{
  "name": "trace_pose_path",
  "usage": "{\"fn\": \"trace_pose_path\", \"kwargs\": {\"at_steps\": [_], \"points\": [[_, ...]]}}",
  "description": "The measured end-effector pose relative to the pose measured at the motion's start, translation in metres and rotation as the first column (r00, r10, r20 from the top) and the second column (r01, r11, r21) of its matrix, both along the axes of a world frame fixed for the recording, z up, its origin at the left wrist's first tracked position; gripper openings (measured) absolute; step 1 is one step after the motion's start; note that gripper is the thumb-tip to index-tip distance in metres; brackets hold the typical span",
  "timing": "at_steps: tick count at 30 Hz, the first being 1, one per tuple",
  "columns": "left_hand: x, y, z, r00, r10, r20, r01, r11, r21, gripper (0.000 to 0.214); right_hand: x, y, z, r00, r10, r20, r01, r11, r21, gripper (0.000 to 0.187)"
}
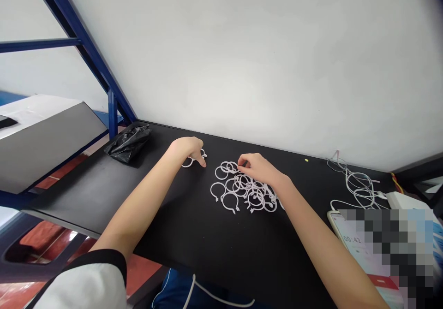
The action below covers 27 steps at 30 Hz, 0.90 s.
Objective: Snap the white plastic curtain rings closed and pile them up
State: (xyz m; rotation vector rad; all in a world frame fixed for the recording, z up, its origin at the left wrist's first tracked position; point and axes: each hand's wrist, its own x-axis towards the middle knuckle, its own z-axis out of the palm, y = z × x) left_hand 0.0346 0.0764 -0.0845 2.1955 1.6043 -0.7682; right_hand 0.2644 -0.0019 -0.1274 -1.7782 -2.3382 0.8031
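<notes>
A heap of several white plastic rings (pixel 242 190) lies on the black table (pixel 194 235) near its far edge. My right hand (pixel 260 167) rests on the heap's far side, thumb and fingers pinched on one ring at the top. My left hand (pixel 188 150) is to the left of the heap, fingers curled down onto a separate white ring (pixel 202 156) that lies apart on the table.
A crumpled black plastic bag (pixel 128 144) sits at the table's far left corner. White cables (pixel 360 184) coil at the far right, beside a phone (pixel 349 237) and a white box (pixel 406 202). A blue metal frame (pixel 104 76) rises at the left by the white wall.
</notes>
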Motion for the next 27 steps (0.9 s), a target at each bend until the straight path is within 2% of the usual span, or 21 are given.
{"fn": "trace_pose_path", "kwargs": {"at_steps": [13,17,22,25,27], "points": [[0.008,-0.006,0.001,0.996,0.083,0.025,-0.080,0.994,-0.079,0.051,0.000,0.004,-0.016,1.000,0.003,-0.027,-0.002,1.000,0.024,0.030],[0.009,-0.007,0.002,0.996,0.086,0.036,-0.083,0.992,-0.098,0.051,-0.003,0.003,-0.014,0.998,-0.006,-0.057,0.010,0.997,0.074,0.029],[0.003,-0.004,-0.003,0.989,0.114,0.093,-0.097,0.981,-0.166,0.062,-0.002,0.003,-0.012,0.992,-0.017,-0.128,0.039,0.985,0.168,0.026],[-0.001,-0.003,-0.004,0.981,0.087,0.173,-0.067,0.991,-0.117,0.061,0.001,0.004,-0.013,0.976,-0.008,-0.216,0.063,0.966,0.249,0.023],[0.000,-0.005,0.000,0.962,0.020,0.271,-0.016,1.000,-0.020,0.055,-0.001,0.004,-0.011,0.956,0.016,-0.294,0.079,0.948,0.309,0.016]]}}
